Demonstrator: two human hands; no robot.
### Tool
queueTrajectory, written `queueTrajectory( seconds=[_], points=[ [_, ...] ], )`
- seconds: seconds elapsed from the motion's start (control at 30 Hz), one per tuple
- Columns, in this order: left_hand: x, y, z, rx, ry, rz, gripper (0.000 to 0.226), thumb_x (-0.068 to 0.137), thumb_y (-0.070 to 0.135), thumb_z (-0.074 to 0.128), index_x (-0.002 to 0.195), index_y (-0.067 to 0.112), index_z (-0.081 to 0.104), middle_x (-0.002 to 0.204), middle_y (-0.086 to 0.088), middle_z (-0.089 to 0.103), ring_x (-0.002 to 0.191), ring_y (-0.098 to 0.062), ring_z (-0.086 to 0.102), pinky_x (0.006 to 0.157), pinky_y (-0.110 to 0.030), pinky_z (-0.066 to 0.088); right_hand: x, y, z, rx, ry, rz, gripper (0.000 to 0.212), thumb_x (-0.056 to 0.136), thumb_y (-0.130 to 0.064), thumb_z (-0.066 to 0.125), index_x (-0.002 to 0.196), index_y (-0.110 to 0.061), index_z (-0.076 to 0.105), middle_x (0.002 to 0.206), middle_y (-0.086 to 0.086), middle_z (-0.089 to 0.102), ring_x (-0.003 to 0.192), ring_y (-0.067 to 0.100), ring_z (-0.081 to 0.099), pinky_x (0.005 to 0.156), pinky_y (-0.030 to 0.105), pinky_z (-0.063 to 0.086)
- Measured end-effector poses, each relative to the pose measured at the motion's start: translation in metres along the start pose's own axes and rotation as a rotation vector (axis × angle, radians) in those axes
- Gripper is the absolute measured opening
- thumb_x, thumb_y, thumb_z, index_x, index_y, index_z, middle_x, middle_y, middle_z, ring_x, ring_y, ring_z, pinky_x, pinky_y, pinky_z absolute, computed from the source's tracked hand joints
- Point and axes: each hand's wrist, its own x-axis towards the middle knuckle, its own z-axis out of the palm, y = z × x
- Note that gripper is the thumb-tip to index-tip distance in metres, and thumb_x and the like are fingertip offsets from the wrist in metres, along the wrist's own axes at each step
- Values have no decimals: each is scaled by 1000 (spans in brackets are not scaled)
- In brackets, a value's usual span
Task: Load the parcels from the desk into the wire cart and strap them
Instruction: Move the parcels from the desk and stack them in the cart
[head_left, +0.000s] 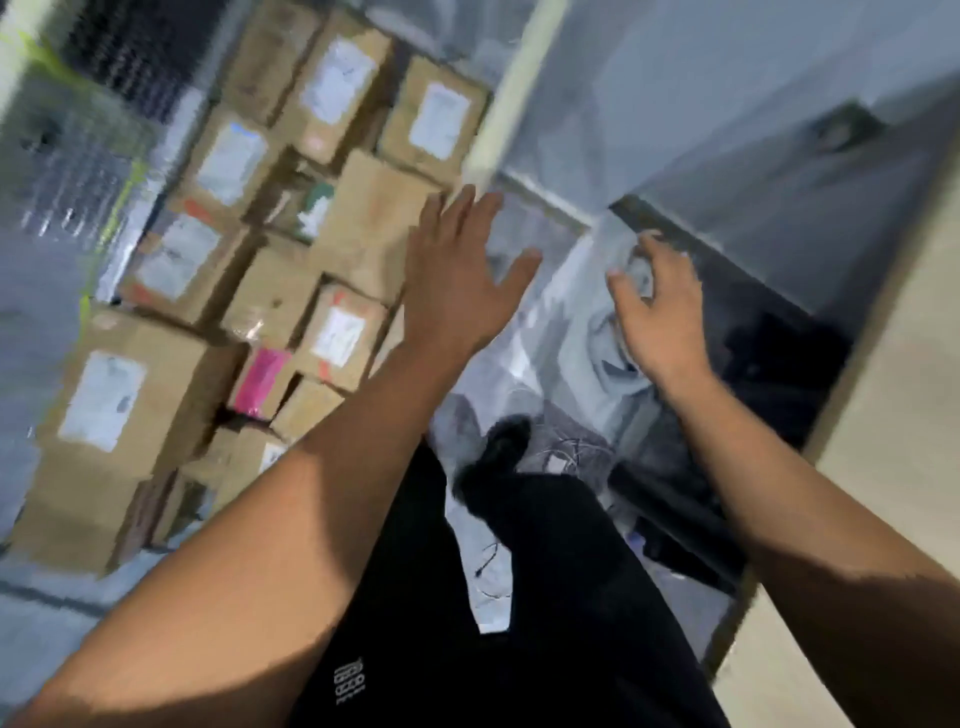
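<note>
Left hand (457, 280): raised, back toward the camera; fingers straight and spread wide; holds nothing
Right hand (660, 306): fingers curled, tips on the crumpled top of the grey bag parcel (587, 332); blur hides whether they actually pinch it
Grey bag parcel: pale plastic wrap; directly under the right fingers; right of the left thumb
Cardboard parcels (270, 228): stacked, white labels facing the camera; left of the left fingers, the nearest box just behind them; well apart from the right fingers
Pink parcel (260, 379): wedged in the stack; below and left of the left fingers
Wire mesh (67, 171): left of the stack, far from all fingers; blurred
Beige panel (893, 395): right of the right fingers
Black trousers (519, 623): below both sets of fingers; dark shoe (498, 447) between the forearms
</note>
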Motion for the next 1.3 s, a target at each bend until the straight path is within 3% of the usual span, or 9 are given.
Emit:
queueTrajectory(
  seconds=[0.13,0.27,0.4,0.53,0.63,0.83,1.03,1.17,1.3],
  points=[
    [1,91,60,110,-183,257,77,94,63,53,156,17,44,166,-10,35,156,-37,23,126,-54,16,-33,88,-70,51,169,153,68,98,-49,52,154,-11,46,158,17,45,148,34,37,124,48,26],
    [-19,203,141,135,-342,432,83,89,73,42,156,24,42,168,-5,32,158,-36,16,128,-54,12,-87,190,-137,164,415,355,72,98,-53,50,155,-9,44,155,15,48,145,29,37,122,38,25],
    [-74,308,236,187,-512,659,78,93,73,42,156,27,41,169,-4,29,159,-33,11,129,-51,9,-171,308,-191,256,593,652,71,99,-56,45,157,-16,42,161,10,42,152,26,33,126,45,26],
    [-123,395,335,302,-719,845,75,96,73,42,159,34,32,172,4,19,160,-26,1,129,-51,3,-249,430,-225,224,657,922,64,103,-44,51,159,-14,39,163,13,39,154,27,29,125,49,24],
    [-142,458,402,334,-794,944,75,97,70,42,160,31,30,172,1,18,160,-27,4,129,-51,6,-262,503,-244,208,675,1053,66,103,-51,47,161,-21,35,167,12,33,156,28,24,126,50,21],
    [-154,566,526,148,-785,972,71,99,64,50,159,30,34,168,-3,25,156,-24,21,125,-49,25,-200,618,-282,191,746,1165,68,103,-63,26,163,-32,24,170,10,23,158,30,15,127,57,9],
    [-138,639,641,205,-643,1198,72,94,74,43,156,38,36,170,-4,20,159,-33,8,127,-58,10,-150,668,-276,49,685,1283,75,97,-72,10,165,-40,5,175,6,-2,161,27,-12,124,57,-15],
    [-115,709,712,267,-560,1208,78,89,79,43,155,39,39,170,-10,22,159,-40,3,126,-61,1,-152,669,-276,74,694,1282,75,97,-72,12,165,-42,4,175,2,-4,160,23,-16,124,52,-19],
    [-82,764,752,399,-546,1168,83,83,80,53,155,39,41,171,-9,20,159,-36,3,124,-62,3,-154,664,-283,144,773,1273,69,98,-66,22,162,-40,20,174,-1,10,161,18,-8,126,49,-14]
  ],
)
